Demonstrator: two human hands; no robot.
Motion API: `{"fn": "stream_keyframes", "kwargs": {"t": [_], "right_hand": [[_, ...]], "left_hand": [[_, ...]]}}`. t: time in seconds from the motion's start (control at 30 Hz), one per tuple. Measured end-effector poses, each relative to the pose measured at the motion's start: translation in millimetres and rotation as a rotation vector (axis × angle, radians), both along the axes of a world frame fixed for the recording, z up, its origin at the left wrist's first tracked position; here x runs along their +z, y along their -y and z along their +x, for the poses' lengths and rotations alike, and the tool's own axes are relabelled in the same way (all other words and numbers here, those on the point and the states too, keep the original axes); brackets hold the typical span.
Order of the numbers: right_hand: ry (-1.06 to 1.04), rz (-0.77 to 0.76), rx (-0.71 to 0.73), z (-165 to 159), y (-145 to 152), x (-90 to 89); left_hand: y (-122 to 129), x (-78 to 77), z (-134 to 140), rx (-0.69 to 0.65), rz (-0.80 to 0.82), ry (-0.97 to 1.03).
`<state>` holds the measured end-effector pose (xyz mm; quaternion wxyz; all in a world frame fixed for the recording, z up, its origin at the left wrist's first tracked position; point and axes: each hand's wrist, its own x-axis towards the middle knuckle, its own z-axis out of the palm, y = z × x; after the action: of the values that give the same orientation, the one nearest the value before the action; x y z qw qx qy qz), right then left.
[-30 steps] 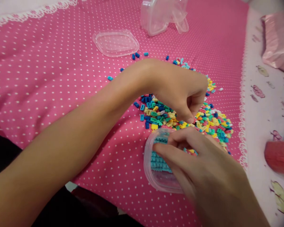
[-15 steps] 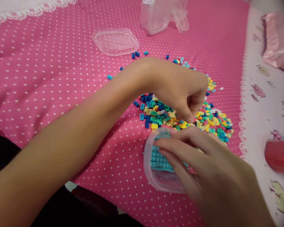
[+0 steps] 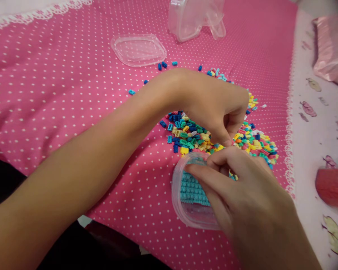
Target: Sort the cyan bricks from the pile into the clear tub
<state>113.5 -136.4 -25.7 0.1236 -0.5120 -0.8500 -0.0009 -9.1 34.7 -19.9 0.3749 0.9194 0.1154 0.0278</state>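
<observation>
My left hand [image 3: 216, 105] reaches across from the left, bent at the wrist, over a pile of small colourful building bricks [image 3: 191, 137]. Its fingers are curled and closed toward the thumb; whatever lies between them is hidden. Below it, a clear plastic container [image 3: 178, 204] holds studded teal bricks [image 3: 193, 189] packed in rows. My right hand [image 3: 245, 198] comes from the lower right over this container. Its index finger and thumb are drawn together at the teal bricks, with another finger bent above. What they hold, if anything, cannot be made out.
A clear lid [image 3: 139, 50] lies behind the pile near loose blue bricks. Another clear container [image 3: 186, 22] lies farther back. On the right are a red tub [image 3: 329, 185] and a shiny pink packet [image 3: 334, 52]. A pink dotted cloth [image 3: 59, 75] covers the table.
My right hand's fingers have drawn closer together over the container, uncovering more teal bricks. The left hand stays almost in place.
</observation>
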Motion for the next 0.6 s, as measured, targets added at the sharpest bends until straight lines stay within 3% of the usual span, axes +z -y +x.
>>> {"fn": "stream_keyframes", "kwargs": {"t": [0.6], "right_hand": [[-0.01,-0.022,-0.026,1.4,4.4,-5.0]], "left_hand": [[-0.5,0.4,-0.9,-0.011,0.017,-0.009]]}}
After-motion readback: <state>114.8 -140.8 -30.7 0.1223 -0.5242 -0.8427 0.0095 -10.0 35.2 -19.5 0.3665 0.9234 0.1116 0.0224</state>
